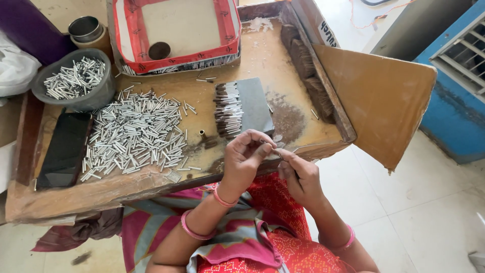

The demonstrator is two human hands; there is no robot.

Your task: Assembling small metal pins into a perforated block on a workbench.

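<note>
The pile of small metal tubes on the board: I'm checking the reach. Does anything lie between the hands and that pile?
Nothing visible does. The pile of tubes lies on bare board beside the left hand; only a lone upright tube stands near that path.

I have just one view, from the camera worn on the person's head, looking steeply down and slightly forward over the lap onto the shallow wooden work tray (pixel 151 187). It sits close: the left hand (pixel 245 159) and right hand (pixel 298 174) meet near the frame's centre, just below the tray's near edge. The pale tiled floor (pixel 429 212) fills the right side.
</note>
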